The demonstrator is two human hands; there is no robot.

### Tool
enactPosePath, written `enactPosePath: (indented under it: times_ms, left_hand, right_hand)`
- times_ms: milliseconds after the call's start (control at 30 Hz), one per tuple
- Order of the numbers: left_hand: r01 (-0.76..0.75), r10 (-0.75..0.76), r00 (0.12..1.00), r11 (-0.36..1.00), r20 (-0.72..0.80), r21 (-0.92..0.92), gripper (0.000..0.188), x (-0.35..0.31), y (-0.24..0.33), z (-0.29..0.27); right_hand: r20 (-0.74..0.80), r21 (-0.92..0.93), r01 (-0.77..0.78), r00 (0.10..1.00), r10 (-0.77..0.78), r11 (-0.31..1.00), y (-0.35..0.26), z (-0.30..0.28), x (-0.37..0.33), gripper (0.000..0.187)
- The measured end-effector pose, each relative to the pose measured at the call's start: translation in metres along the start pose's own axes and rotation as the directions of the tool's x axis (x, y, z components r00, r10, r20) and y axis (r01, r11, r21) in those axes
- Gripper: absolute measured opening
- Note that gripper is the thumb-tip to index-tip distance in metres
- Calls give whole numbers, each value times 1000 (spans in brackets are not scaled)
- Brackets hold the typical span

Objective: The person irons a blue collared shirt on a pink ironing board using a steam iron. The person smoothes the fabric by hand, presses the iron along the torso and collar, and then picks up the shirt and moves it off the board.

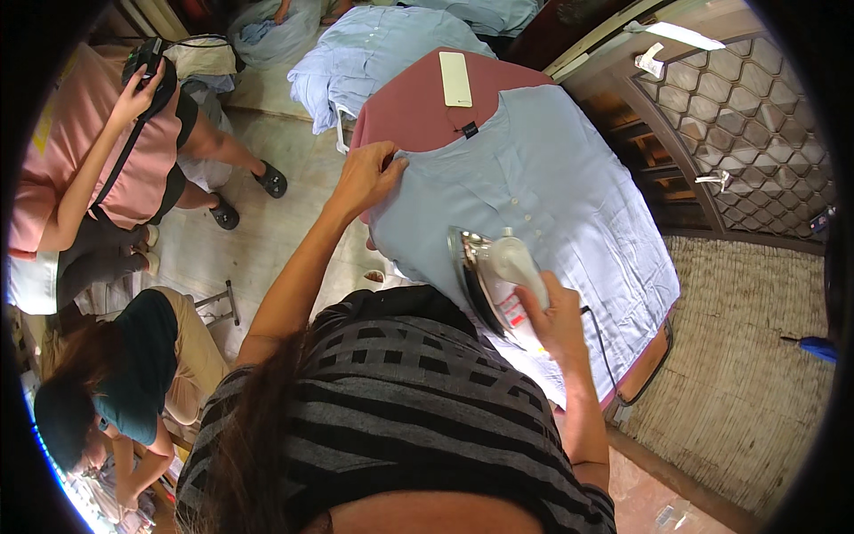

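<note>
A light blue shirt [569, 169] with a row of small buttons lies spread over an ironing board with a dusty pink cover [400, 98]. My left hand [369, 178] pinches the shirt's cloth near the shoulder, at the board's left edge. In my right hand [556, 320] is a white clothes iron [511, 267], gripped by its handle and tilted over the near part of the shirt, its shiny soleplate edge facing left. Whether the plate touches the cloth cannot be made out. A pale hang tag [455, 78] lies beyond the neckline, by the dark collar label [470, 131].
More light blue garments [382, 49] are piled beyond the board. A black cord [600, 347] runs down beside the iron. One person in pink [98, 116] stands at left holding a device; another in dark green [138, 383] bends below. A lattice metal gate [747, 125] stands at right.
</note>
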State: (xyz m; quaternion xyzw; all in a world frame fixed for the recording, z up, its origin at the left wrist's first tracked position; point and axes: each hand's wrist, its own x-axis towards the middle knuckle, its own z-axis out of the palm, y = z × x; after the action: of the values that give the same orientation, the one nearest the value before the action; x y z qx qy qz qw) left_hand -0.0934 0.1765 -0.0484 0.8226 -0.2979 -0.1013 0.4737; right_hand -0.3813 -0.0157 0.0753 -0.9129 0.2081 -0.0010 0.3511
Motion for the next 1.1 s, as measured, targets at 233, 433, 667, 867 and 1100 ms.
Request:
enactPosePath:
  times_ms: [233, 433, 667, 867, 1100]
  left_hand:
    - [14, -21, 996, 997, -87, -76, 26, 2, -9, 9]
    - [-19, 4, 990, 995, -144, -99, 24, 1, -13, 7]
    - [31, -36, 982, 999, -186, -29, 21, 5, -15, 16]
    - [70, -102, 958, 990, -268, -125, 25, -18, -12, 12]
    - [268, -317, 945, 893, -82, -362, 22, -80, -21, 22]
  right_hand:
    - [48, 29, 15, 999, -16, 999, -48, 38, 46, 37]
    - [-52, 90, -2, 999, 7, 996, -44, 48, 48, 39]
    - [-8, -15, 77, 997, -77, 997, -52, 55, 78, 38]
    - [13, -82, 216, 976, -216, 973, -58, 57, 107, 36]
    - [82, -76, 95, 993, -89, 993, -66, 51, 117, 39]
